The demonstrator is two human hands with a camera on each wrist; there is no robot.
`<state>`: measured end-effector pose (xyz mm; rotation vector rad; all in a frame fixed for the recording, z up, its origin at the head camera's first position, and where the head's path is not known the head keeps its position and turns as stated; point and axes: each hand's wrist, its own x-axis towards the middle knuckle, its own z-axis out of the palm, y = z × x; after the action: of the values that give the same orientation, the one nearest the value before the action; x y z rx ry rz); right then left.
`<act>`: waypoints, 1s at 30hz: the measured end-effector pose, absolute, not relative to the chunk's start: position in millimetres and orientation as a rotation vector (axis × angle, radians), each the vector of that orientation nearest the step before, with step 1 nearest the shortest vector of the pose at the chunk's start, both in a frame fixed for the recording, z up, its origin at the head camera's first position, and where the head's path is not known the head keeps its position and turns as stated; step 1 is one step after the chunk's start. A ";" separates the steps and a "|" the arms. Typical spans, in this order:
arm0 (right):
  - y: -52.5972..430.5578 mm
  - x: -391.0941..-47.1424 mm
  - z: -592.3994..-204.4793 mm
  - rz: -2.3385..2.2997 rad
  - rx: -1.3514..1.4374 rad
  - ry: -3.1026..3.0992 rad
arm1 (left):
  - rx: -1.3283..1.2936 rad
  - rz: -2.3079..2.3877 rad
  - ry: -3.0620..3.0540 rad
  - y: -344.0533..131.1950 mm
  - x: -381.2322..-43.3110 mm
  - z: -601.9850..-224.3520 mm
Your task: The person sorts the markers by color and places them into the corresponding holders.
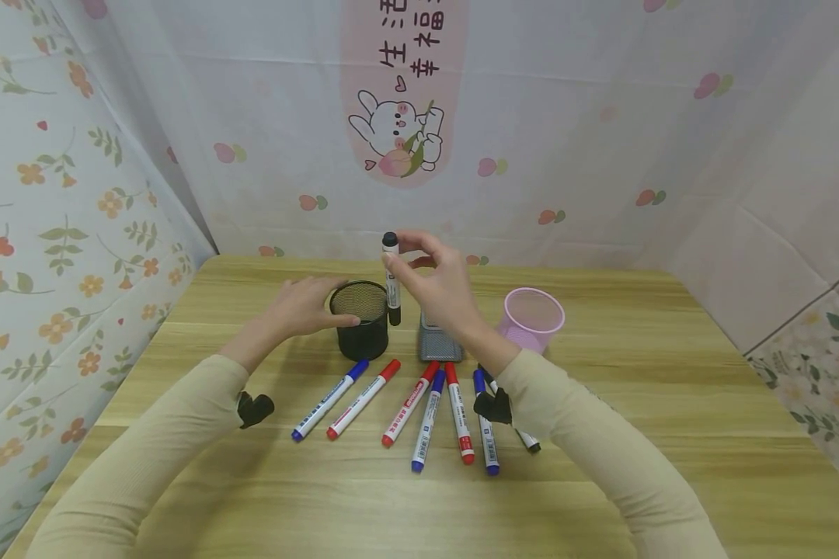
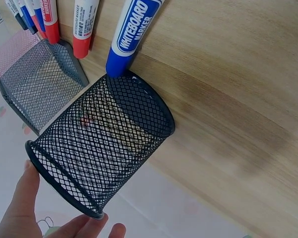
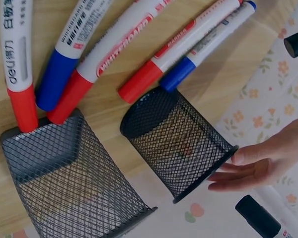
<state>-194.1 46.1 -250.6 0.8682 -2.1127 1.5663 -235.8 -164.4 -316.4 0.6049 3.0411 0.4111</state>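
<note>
My right hand [image 1: 442, 286] pinches a whiteboard marker [image 1: 392, 286] near its upper end. The marker has a white barrel and black ends, and it stands upright just right of the black mesh pen holder [image 1: 362, 340]. Its black end also shows in the right wrist view as a dark cap [image 3: 258, 214]. My left hand [image 1: 302, 307] holds the black pen holder by its rim, the thumb on the near side and the fingers behind. The left wrist view shows the thumb [image 2: 26, 193] and fingertips right at the rim.
A grey mesh holder [image 1: 439, 346] stands right of the black one, partly hidden by my right hand. Further right is a pink mesh holder [image 1: 531, 318]. Several markers lie in front, including a blue one [image 1: 330, 401] and a red one [image 1: 363, 400]. A curtain hangs behind.
</note>
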 end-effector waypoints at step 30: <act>19.8 -224.3 -254.2 1.528 0.846 -2.109 | 0.616 0.366 3.033 -164.3 -236.2 -314.2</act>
<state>-224.3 19.8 -254.2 0.8460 -2.1087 1.5279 -236.2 -164.3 -314.2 0.6159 3.0327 0.3661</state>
